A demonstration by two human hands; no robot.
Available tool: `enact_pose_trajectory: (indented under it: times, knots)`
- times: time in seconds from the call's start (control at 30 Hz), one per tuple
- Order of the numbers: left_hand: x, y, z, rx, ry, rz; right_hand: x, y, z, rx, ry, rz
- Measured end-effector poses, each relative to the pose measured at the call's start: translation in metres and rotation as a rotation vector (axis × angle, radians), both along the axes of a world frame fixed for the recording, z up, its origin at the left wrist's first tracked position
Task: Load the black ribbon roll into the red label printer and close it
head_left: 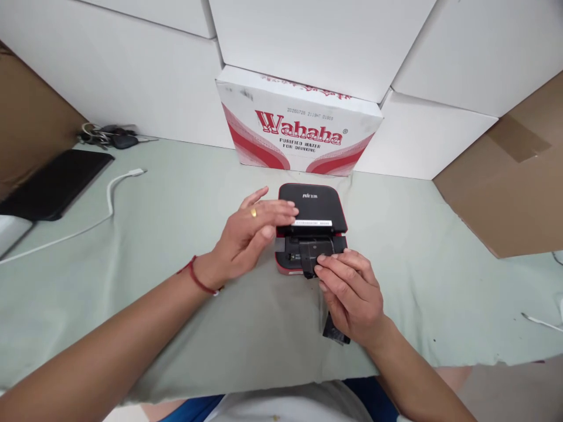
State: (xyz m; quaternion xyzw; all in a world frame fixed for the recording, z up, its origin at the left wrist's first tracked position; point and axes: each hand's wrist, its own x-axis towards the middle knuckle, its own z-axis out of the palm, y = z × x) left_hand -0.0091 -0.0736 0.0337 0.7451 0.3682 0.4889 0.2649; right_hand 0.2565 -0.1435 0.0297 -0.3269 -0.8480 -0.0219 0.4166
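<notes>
In the middle of the table lies a small black device with red edges [312,202], its lid folded back away from me and a white label strip along the lid's near edge. My left hand [246,237] has its fingers stretched out, the tips resting on the left part of the lid. My right hand [354,293] pinches a black strip [309,258] that lies across the device's opened compartment. A shiny black piece [335,330] hangs below my right hand; whether it belongs to the same strip I cannot tell. My right fingers partly hide the compartment.
Behind the device stands a Wahaha water carton [303,129] against white boxes [308,41]. A black flat item [57,181], a white cable [109,199] and keys [112,136] lie at left. Brown cardboard [505,181] stands at right. A pale green cloth [176,176] covers the table.
</notes>
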Motion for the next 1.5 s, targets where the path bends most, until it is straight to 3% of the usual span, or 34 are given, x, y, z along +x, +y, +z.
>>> enact_pose_trajectory:
  times: [0.2, 0.43, 0.53, 0.67, 0.8, 1.03, 1.13, 1.23, 1.33, 1.4, 1.5]
  knots:
    - [0.0, -0.005, -0.025, 0.112, 0.003, 0.042, 0.001, -0.002, 0.0, -0.021, -0.022, -0.003]
    - [-0.001, 0.0, -0.03, 0.155, 0.002, -0.049, 0.002, 0.001, -0.003, -0.003, -0.012, 0.014]
    - [0.0, 0.003, -0.035, 0.056, -0.078, -0.122, 0.002, 0.001, -0.005, 0.001, -0.006, 0.027]
    - [0.006, 0.009, -0.048, -0.242, -0.305, -0.127, 0.001, 0.001, -0.004, -0.001, 0.02, 0.02]
    - [0.014, 0.011, -0.056, -0.49, -0.518, -0.269, 0.0, 0.002, 0.0, -0.001, 0.023, 0.014]
    - [0.014, 0.004, -0.058, -0.557, -0.528, -0.318, -0.001, 0.002, 0.006, -0.01, 0.006, 0.03]
    - [0.012, 0.005, -0.057, -0.544, -0.5, -0.308, 0.005, 0.005, 0.02, -0.113, 0.015, 0.077]
    - [0.012, 0.006, -0.056, -0.531, -0.478, -0.308, 0.013, 0.019, 0.047, -0.403, 0.07, 0.144]
    - [0.013, 0.007, -0.055, -0.536, -0.476, -0.313, 0.01, 0.048, 0.076, -0.622, 0.027, 0.024]
    - [0.014, 0.008, -0.054, -0.529, -0.48, -0.303, -0.003, 0.075, 0.088, -0.658, -0.164, -0.106]
    - [0.014, 0.008, -0.053, -0.51, -0.451, -0.273, -0.034, 0.111, 0.095, -0.696, -0.638, -0.239]
